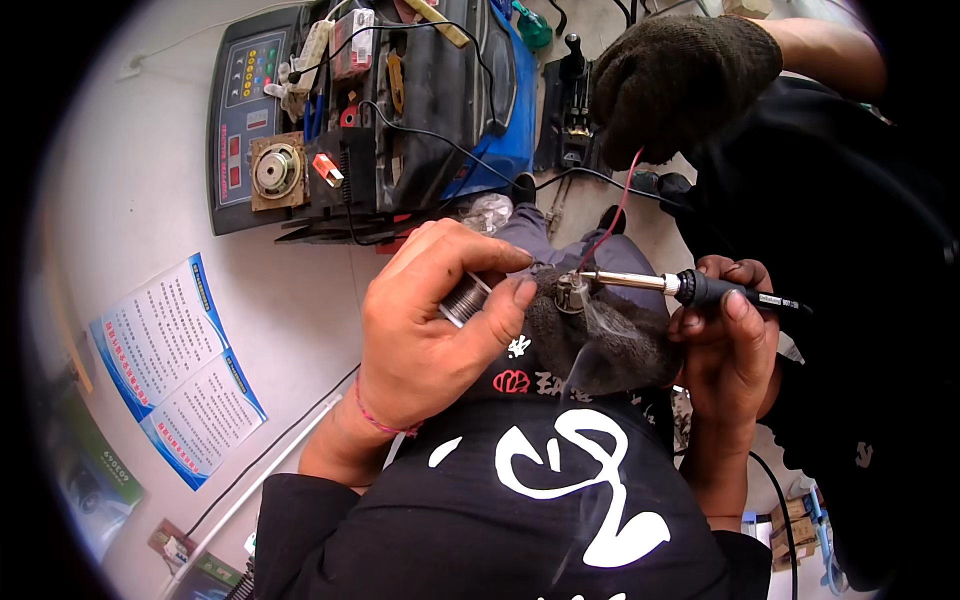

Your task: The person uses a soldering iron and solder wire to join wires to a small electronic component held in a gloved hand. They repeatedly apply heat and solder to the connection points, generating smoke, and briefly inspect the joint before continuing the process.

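My left hand [415, 320] is closed around a small spool of solder wire [466, 299], with its fingertips near a small metal part [571, 292]. From the other side, my right hand [735, 345] grips a soldering iron [700, 289] by its black handle. The iron's tip touches or nearly touches the metal part, and thin smoke drifts below it. A co-worker's dark-gloved hand [635, 345] holds that part from beneath. The co-worker's other gloved hand [680, 85] is at the upper right, by a red wire [622, 205] running down to the part.
A machine with a control panel [250, 110] stands at the upper left, with a speaker [277, 172], a red-and-white box [353, 42] and tools on it. A black cable [440, 135] hangs across it. The co-worker's dark-clothed body [830, 220] fills the right side. A poster [175, 365] is on the left wall.
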Demonstrator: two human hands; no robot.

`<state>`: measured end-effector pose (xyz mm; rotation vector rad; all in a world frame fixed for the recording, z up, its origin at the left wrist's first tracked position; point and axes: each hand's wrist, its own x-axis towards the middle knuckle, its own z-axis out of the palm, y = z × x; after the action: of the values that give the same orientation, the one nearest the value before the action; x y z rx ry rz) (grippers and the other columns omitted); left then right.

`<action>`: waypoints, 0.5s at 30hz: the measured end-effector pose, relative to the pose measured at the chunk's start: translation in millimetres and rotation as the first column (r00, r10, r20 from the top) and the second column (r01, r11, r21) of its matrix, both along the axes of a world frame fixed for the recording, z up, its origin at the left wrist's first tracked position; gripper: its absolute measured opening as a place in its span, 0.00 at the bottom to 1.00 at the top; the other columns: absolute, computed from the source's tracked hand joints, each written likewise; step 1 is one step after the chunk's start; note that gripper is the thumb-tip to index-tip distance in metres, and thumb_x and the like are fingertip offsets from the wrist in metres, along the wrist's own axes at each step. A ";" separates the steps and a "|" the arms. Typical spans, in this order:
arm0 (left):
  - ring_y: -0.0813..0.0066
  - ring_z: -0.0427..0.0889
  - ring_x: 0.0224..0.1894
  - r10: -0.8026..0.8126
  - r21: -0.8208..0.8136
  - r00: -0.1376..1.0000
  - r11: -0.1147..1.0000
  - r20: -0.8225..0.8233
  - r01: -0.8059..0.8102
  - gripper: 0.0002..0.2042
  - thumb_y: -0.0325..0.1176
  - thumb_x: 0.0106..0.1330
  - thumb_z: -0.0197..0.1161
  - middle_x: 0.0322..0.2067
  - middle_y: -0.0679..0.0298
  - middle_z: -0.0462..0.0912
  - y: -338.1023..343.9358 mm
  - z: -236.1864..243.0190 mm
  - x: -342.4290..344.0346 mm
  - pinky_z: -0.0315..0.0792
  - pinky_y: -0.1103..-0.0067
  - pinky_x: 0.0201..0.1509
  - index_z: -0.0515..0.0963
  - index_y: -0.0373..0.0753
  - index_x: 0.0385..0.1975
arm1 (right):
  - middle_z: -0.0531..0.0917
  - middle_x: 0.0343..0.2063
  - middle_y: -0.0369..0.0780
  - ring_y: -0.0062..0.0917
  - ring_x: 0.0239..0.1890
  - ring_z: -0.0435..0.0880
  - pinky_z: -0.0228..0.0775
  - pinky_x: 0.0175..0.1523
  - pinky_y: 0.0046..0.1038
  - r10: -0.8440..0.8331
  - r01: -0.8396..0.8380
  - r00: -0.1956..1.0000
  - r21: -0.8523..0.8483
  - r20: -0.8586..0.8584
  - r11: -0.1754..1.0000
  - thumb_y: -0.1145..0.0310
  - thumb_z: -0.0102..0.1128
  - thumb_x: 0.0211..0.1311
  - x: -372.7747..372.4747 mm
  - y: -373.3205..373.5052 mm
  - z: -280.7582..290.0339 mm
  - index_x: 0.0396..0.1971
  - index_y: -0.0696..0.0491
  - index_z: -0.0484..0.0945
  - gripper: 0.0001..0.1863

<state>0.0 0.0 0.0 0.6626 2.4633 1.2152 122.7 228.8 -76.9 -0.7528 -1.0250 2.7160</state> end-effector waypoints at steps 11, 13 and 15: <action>0.75 0.77 0.35 -0.043 -0.029 0.995 0.999 -0.094 0.040 0.08 0.21 0.56 0.74 0.32 0.61 0.80 3.5 0.1 -3.7 0.71 0.81 0.39 0.81 0.32 0.33 | 0.74 0.45 0.51 0.29 0.30 0.84 0.83 0.40 0.31 -0.002 0.002 1.000 -0.016 0.004 1.000 0.72 0.61 0.64 -3.6 -0.3 0.6 0.50 0.59 0.64 0.19; 0.74 0.76 0.35 -0.070 -0.042 0.989 0.997 -0.128 0.065 0.08 0.22 0.57 0.74 0.32 0.61 0.80 2.9 -0.7 -4.9 0.71 0.81 0.38 0.81 0.33 0.33 | 0.74 0.45 0.51 0.29 0.30 0.83 0.83 0.40 0.31 -0.001 0.001 1.000 -0.025 0.002 1.000 0.72 0.61 0.64 -3.9 -0.4 0.8 0.49 0.58 0.64 0.19; 0.73 0.76 0.36 -0.084 -0.054 0.985 0.996 -0.151 0.077 0.07 0.23 0.57 0.73 0.32 0.61 0.79 3.0 0.1 -5.3 0.70 0.80 0.39 0.82 0.33 0.33 | 0.74 0.46 0.50 0.27 0.30 0.82 0.82 0.39 0.30 0.020 -0.020 1.000 0.007 0.013 1.000 0.70 0.61 0.65 -3.6 -0.5 0.9 0.50 0.57 0.65 0.18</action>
<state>-5.3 3.0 0.1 0.8634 2.5527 1.1097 119.0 228.2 -76.0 -0.7645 -1.0510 2.7262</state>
